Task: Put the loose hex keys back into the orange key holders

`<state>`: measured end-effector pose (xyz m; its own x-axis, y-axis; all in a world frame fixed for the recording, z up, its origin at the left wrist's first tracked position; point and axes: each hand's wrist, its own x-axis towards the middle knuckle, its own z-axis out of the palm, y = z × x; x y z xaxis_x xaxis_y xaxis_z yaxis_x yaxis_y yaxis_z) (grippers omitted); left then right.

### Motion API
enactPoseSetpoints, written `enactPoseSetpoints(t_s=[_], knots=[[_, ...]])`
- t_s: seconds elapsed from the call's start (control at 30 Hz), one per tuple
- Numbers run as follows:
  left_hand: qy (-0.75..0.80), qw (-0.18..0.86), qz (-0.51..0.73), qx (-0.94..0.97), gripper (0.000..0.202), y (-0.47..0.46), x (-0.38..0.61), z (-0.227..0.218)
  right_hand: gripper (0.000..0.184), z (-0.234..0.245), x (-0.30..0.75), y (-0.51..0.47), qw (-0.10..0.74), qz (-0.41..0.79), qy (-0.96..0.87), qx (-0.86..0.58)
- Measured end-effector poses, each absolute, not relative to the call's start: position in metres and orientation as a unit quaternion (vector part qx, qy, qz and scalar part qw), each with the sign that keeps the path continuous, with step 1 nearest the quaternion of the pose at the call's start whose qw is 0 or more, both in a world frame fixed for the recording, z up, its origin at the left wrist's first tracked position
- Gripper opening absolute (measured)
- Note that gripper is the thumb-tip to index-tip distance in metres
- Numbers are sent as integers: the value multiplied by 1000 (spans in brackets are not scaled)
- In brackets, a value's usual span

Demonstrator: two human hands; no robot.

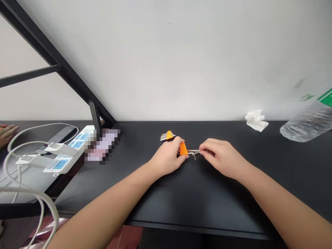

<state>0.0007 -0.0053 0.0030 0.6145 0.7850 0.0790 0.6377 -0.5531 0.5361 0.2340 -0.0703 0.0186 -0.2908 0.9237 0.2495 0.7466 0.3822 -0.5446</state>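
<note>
My left hand [168,157] is closed around an orange hex key holder [183,149], just above the black table. Bent metal hex keys [193,153] stick out of the holder's right side. The fingertips of my right hand [219,155] pinch one hex key whose far end reaches to the holder; whether it sits inside a slot I cannot tell. Beyond my left hand lies a second orange holder [169,135] with several metal keys in it, flat on the table.
A crumpled tissue [256,120] and a clear plastic bottle [308,121] stand at the back right by the wall. At left are a white power strip [89,131] with plugs and cables, a black metal frame [75,83], and another person's hand [7,134].
</note>
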Motion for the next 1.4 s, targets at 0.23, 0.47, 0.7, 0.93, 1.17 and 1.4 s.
enactPoseSetpoints(t_s=[0.23,0.47,0.7,0.93,1.17,1.4], knots=[[414,234,160,865,39,-5,0,1,18,17,236,-72,283,167,-787,-523],[381,265,162,871,35,-6,2,4,21,15,230,-71,301,177,-803,-483],[361,346,199,843,36,-15,4,7,16,13,220,-72,357,323,-723,-495],[346,396,262,809,35,-16,6,8,17,5,218,-66,434,567,-544,-441],[325,387,284,815,36,-17,6,5,22,-5,212,-67,436,612,-503,-426],[338,364,277,823,39,-16,6,5,26,-4,211,-67,443,601,-513,-423]])
